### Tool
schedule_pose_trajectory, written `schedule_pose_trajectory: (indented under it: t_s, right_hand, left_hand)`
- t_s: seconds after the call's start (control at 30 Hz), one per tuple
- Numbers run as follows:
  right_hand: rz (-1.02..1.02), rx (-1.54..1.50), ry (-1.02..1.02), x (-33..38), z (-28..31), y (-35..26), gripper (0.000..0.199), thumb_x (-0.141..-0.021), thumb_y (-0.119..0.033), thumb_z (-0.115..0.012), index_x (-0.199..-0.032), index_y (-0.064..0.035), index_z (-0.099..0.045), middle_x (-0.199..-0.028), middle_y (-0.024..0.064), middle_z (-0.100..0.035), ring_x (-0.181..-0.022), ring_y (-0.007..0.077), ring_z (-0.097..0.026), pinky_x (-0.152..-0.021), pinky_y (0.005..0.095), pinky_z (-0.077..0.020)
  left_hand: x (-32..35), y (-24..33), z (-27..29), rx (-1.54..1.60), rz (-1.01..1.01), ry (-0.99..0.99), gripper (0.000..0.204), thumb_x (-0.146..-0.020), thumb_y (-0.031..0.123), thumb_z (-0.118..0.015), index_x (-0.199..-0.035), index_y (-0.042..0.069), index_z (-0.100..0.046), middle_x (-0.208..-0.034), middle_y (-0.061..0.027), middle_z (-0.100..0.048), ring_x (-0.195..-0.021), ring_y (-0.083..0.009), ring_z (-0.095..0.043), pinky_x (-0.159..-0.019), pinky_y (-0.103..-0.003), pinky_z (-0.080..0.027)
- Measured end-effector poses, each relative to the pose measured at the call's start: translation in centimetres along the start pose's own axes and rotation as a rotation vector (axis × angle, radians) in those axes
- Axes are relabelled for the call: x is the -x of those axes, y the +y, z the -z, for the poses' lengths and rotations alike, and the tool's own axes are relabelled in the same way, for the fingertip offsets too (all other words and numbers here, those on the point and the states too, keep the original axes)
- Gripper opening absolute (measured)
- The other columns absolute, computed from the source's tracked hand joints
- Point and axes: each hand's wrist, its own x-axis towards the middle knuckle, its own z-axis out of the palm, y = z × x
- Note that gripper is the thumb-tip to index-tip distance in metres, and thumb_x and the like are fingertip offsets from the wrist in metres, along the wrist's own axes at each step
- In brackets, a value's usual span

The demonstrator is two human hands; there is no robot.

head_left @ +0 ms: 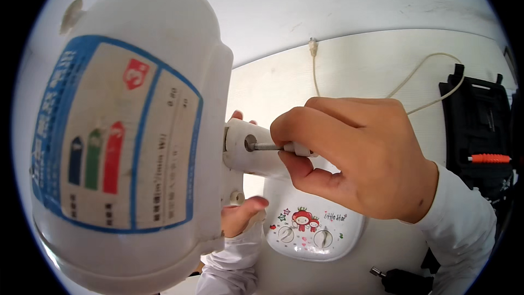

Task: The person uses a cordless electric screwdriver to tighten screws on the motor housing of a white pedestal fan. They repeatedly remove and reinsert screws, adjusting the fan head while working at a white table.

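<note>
Right hand (363, 155) pinches a white-headed screw (270, 146), its tip at the hole (249, 140) in a white neck (238, 157) just left. Left hand (241, 219) partly hidden, grip unclear. Seemingly inserting or withdrawing; next needs straight alignment.

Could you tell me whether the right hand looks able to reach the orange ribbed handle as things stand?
Probably not this instant: the right hand is pinching the white knob of a threaded bolt. If freed, likely yes, as nothing visible covers the orange ribbed handle on the black tool case.
</note>
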Motion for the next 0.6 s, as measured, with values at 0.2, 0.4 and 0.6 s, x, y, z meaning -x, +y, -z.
schedule_pose_trajectory:
  t_s: [0.2, 0.4, 0.6]
  right_hand:
    - [0.059, 0.061, 0.079, 0.5, -0.3, 0.8, 0.025, -0.058, 0.001, -0.07, -0.08, -0.0056, -0.059, -0.061, 0.0026, -0.053, -0.047, 0.0158, -0.049, -0.042, 0.0257, -0.0383]
    - [0.182, 0.127, 0.16, 0.6, -0.9, 1.0, 0.027, -0.055, 0.0, -0.069, -0.08, -0.005, -0.06, -0.061, 0.0024, -0.05, -0.046, 0.0138, -0.047, -0.039, 0.0247, -0.0347]
    - [0.345, 0.246, 0.137, -0.5, 0.8, 0.9, 0.026, -0.052, -0.006, -0.066, -0.077, -0.0039, -0.061, -0.06, 0.0014, -0.047, -0.045, 0.0108, -0.042, -0.037, 0.0217, -0.0309]
  left_hand:
    - [-1.8, -1.2, -1.6, 0.053, 0.069, -0.028, 0.085, -0.064, 0.024, -0.083, -0.132, 0.008, -0.035, -0.125, -0.0128, -0.048, -0.113, -0.0268, -0.05, -0.092, -0.04, -0.044]
    - [-2.1, -0.5, -1.3, 0.018, 0.109, -0.01, 0.093, -0.061, 0.028, -0.085, -0.134, 0.008, -0.031, -0.121, -0.019, -0.051, -0.107, -0.0299, -0.055, -0.089, -0.039, -0.047]
    - [-3.2, -3.4, 0.3, 0.057, -0.066, -0.158, 0.095, -0.059, 0.028, -0.086, -0.134, 0.009, -0.031, -0.116, -0.0221, -0.054, -0.104, -0.0309, -0.057, -0.086, -0.038, -0.05]
